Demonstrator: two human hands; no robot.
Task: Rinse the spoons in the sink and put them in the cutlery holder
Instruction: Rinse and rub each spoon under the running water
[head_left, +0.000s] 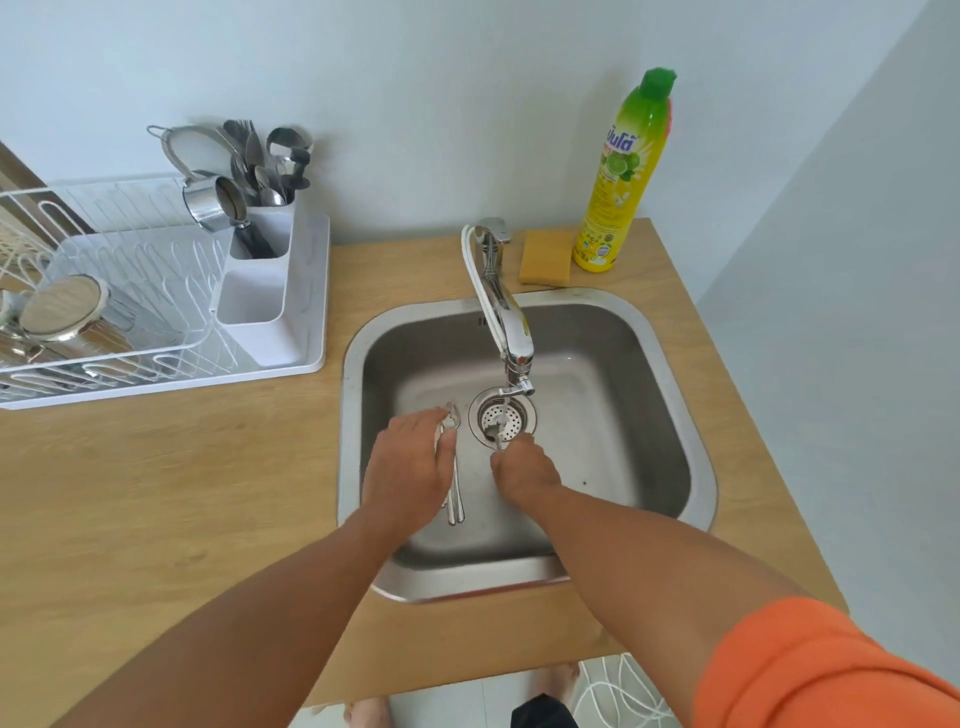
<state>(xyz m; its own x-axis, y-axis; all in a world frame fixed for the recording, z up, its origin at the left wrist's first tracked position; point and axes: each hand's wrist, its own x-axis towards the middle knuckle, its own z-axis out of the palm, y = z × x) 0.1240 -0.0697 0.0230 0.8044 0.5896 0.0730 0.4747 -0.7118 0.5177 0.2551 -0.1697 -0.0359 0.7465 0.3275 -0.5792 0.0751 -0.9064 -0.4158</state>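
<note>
Orange sleeve (810, 670) at bottom right, on the right arm. Both bare forearms reach over the wooden counter (171, 467) into the steel sink (670, 395).

Left hand (410, 467) is closed around a bundle of spoons (454, 499) — bowls poke out past the fingertips near the drain, handles stick out toward the person below the palm. The bundle sits low in the basin, left of the drain strainer (503, 415).

Right hand (522, 470) pinches a single spoon (497, 434) between fingertips, held over the strainer under the faucet (506, 312) spout. A thin stream of water seems to be running onto it, but it's hard to be sure at this resolution.

Further back on the counter: a yellow sponge (545, 257) just right of the faucet base, touching or nearly touching the yellow-green dish soap bottle (626, 176), which stands upright against the wall.

Back left — a white dish rack (130, 291) on a white drain tray (311, 291). A white cutlery holder (265, 280) sits at the rack's right end; its rear compartment is packed with forks, spoons and other utensils, the front compartment looks empty. A metal lid or dish (60, 309) lies in the rack at the left edge.
</note>
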